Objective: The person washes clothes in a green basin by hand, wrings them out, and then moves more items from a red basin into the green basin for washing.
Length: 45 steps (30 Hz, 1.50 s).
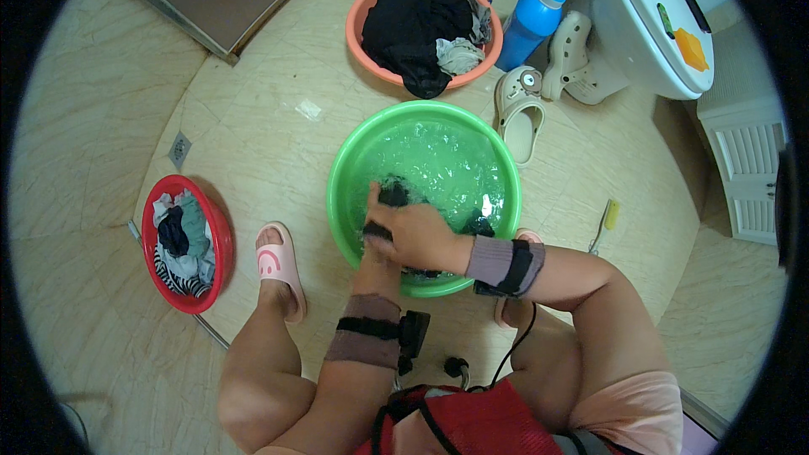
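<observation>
Over the near part of the green basin (334,190), our right hand (420,236) lies across our left hand (379,242), and we cannot tell whether the hidden fingers are spread or pinching anything. Just beyond them, inside the basin, dark cloth (393,192) sits in water that could slop out if we push hard; past the basin, black clothing (413,29) overhangs the orange tub (354,29) and might slide off if bumped.
</observation>
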{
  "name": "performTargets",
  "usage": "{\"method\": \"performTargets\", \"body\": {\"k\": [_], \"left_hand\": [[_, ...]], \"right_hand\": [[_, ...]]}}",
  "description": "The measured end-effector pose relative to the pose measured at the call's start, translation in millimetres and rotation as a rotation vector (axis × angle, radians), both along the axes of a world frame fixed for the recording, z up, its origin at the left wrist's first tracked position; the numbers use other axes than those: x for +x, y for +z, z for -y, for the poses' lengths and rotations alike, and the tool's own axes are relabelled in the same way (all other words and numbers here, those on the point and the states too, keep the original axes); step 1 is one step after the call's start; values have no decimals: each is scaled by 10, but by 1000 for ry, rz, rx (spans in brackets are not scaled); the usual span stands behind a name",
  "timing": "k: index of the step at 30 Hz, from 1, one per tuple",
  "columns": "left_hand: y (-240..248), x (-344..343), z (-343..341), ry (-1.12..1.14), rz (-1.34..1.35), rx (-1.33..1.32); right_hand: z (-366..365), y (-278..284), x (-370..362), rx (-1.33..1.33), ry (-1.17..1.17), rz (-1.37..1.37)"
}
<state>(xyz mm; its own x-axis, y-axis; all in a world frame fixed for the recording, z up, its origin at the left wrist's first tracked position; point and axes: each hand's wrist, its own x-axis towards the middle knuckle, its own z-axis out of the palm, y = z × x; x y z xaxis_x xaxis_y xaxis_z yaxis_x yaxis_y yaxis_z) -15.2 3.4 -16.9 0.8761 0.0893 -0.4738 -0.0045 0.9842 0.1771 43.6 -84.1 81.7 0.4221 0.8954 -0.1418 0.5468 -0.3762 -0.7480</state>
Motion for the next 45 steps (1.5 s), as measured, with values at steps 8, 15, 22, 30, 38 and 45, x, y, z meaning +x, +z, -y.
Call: {"method": "performTargets", "body": {"k": [8,15,22,30,38,45], "left_hand": [[-22,180,90,136,-357,105],[-198,74,-31,180,-516,144],[-135,112,132,101,-340,81],[219,91,77,160,-59,-30],[331,332,218,-63,-281,0],[812,320,18,92,-36,148]], "right_hand": [[137,-756,651,-64,-518,48],[643,-1360,648,-363,-337,-144],[451,-1202,703,-258,-464,-241],[71,68,51,153,32,-207],[59,-309,578,22,-387,53],[343,-734,802,289,-279,-963]]}}
